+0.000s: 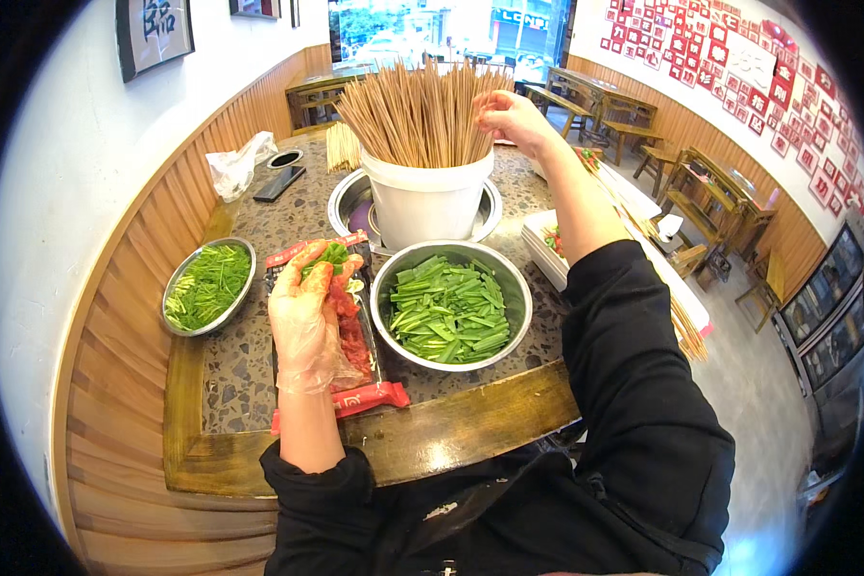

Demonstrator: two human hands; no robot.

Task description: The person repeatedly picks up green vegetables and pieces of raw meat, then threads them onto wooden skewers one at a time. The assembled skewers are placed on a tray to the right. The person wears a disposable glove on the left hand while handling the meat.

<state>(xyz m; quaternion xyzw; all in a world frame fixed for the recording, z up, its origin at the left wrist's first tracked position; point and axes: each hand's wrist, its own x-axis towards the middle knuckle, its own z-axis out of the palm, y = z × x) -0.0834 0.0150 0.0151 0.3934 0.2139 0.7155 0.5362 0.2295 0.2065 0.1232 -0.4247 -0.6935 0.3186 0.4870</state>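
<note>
My left hand (302, 309), in a clear plastic glove with reddish smears, holds a small bunch of green vegetable pieces (330, 256) between thumb and fingers. Below it, an opened black-and-red plastic packet (374, 395) bears red raw meat (353, 338), partly covered by the hand. A steel bowl (523, 317) of cut green stalks (450, 309) stands to the right. My right hand (507, 119) reaches to the right side of a thick bundle of bamboo skewers (417, 115) upright in a white plastic bucket (428, 205). Its fingers are bent; whether they grip a skewer is unclear.
At left lie a bowl of green herbs (209, 288), a black phone (279, 183) and a white plastic bag (239, 165). Shorter skewers (342, 147) lie behind the bucket. White trays (540, 245) with filled skewers line the table's right side. A wooden edge (461, 432) borders the stone-patterned tabletop.
</note>
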